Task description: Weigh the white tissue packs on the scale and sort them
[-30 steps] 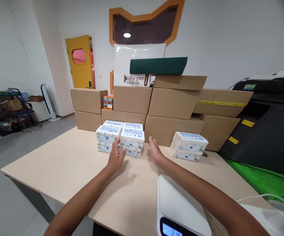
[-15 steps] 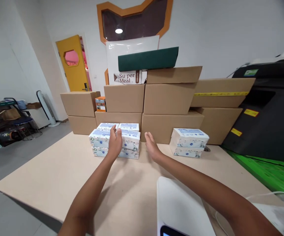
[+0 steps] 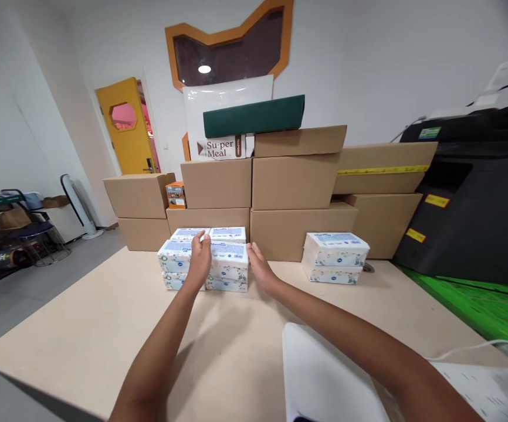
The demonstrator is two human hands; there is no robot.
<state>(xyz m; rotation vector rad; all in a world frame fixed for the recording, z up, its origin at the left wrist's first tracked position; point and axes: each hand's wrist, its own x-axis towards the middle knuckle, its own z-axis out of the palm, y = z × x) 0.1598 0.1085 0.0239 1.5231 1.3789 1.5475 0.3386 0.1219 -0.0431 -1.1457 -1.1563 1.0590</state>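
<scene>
A block of white tissue packs point(image 3: 230, 258) stands two layers high on the beige table point(image 3: 82, 340). My left hand point(image 3: 199, 261) lies on the front of the block, fingers stretched up over the seam between two top packs. My right hand point(image 3: 260, 269) is open and flat against the right end of the top right pack. Neither hand has closed round a pack. A second stack of two tissue packs point(image 3: 335, 257) sits apart to the right.
Brown cardboard boxes point(image 3: 295, 187) are piled along the table's far edge, with a green folder point(image 3: 254, 116) and a white board on top. A white scale point(image 3: 324, 381) is near me on the right. A black machine point(image 3: 478, 193) stands at far right.
Both hands have moved forward to the tissue block: the left one has risen onto its front, and the right one has closed in to touch its right end. The view has tilted up slightly.
</scene>
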